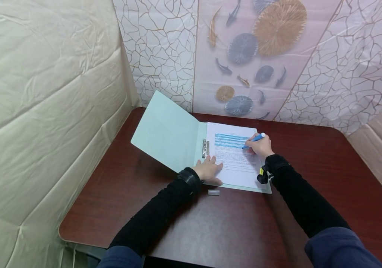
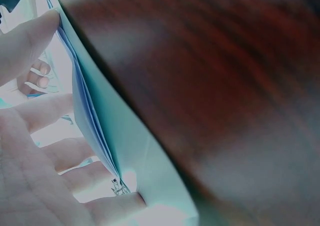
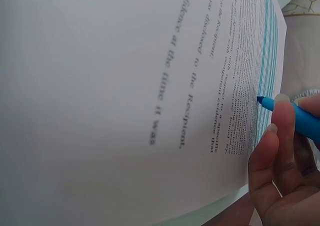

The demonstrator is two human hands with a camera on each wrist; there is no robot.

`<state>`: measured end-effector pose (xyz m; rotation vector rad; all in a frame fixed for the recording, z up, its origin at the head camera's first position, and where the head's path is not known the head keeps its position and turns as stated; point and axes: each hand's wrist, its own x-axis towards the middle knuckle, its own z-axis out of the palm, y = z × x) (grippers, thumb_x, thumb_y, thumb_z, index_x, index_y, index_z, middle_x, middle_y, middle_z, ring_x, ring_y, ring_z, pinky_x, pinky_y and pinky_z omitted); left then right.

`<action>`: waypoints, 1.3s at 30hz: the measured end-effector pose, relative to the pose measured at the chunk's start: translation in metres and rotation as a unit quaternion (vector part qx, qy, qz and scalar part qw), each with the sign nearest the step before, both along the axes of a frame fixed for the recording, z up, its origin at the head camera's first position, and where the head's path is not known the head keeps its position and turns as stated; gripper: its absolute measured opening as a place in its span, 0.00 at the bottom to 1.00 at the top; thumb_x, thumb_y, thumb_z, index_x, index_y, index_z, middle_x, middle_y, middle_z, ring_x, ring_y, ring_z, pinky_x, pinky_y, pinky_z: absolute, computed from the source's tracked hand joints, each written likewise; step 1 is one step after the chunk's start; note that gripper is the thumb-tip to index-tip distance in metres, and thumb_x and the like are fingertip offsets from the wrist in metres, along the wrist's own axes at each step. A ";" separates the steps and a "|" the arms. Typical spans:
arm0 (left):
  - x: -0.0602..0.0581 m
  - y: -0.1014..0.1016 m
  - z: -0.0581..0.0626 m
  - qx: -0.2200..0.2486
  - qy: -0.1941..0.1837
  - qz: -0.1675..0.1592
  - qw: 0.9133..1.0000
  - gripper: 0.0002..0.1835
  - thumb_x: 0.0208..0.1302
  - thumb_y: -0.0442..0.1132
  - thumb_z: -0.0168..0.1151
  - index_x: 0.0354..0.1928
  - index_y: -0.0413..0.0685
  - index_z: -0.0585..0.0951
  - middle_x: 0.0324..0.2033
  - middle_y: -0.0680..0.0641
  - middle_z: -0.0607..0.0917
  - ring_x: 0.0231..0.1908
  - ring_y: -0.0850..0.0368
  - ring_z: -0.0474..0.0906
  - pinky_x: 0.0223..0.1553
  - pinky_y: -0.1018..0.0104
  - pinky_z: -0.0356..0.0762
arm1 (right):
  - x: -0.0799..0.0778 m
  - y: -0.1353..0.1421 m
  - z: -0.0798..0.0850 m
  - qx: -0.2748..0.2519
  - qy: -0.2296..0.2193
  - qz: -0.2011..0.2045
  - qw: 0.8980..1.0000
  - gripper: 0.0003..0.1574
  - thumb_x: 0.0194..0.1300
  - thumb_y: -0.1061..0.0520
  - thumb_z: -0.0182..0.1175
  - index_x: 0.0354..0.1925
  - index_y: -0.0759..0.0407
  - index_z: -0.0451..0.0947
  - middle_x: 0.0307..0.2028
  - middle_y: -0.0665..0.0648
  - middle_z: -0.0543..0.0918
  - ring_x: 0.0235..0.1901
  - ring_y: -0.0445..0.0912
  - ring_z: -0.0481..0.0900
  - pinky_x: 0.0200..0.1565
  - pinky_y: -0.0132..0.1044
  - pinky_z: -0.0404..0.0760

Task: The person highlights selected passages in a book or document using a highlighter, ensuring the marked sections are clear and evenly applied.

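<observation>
A pale green folder (image 1: 167, 130) lies opened out, its cover tilted up at the left. Printed sheets (image 1: 234, 171) sit on its right side, beside a metal clip (image 1: 204, 148). Several lines near the top are marked in blue. My right hand (image 1: 261, 146) pinches a blue highlighter (image 1: 258, 137), its tip (image 3: 261, 100) right at the text just under the marked lines. With fingers spread, my left hand (image 1: 208, 170) rests on the lower left of the sheets and the folder's spine. In the left wrist view its thumb (image 2: 37, 40) lies along the paper edge.
A small grey highlighter cap (image 1: 213, 192) lies on the brown table (image 1: 237, 227) just below the folder. Patterned cloth (image 1: 164, 48) hangs behind the table's far edge, and a cream cloth (image 1: 43, 111) hangs at the left.
</observation>
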<state>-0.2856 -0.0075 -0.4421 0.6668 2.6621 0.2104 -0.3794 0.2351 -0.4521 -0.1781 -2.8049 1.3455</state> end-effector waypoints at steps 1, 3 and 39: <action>0.000 0.000 0.000 0.001 -0.001 -0.001 1.000 0.42 0.62 0.59 0.61 0.75 0.58 0.58 0.77 0.43 0.48 0.77 0.46 0.41 0.73 0.43 0.49 | 0.000 0.000 0.000 0.003 0.001 -0.001 1.000 0.11 0.60 0.57 0.61 0.38 0.63 0.75 0.26 0.60 0.86 0.21 0.43 0.84 0.28 0.36 0.82; 0.001 0.000 0.001 0.003 -0.001 -0.002 1.000 0.42 0.62 0.59 0.61 0.75 0.58 0.57 0.77 0.43 0.48 0.77 0.45 0.41 0.73 0.43 0.49 | -0.001 0.001 -0.001 0.006 0.003 0.000 1.000 0.11 0.60 0.57 0.61 0.38 0.63 0.75 0.27 0.61 0.86 0.21 0.43 0.84 0.28 0.36 0.82; 0.001 0.000 0.001 -0.003 0.002 -0.009 1.000 0.42 0.63 0.59 0.60 0.75 0.57 0.56 0.76 0.42 0.48 0.76 0.44 0.41 0.72 0.42 0.49 | 0.003 0.005 0.001 -0.010 0.011 -0.003 1.000 0.10 0.61 0.58 0.61 0.37 0.64 0.75 0.32 0.67 0.86 0.22 0.46 0.85 0.28 0.38 0.83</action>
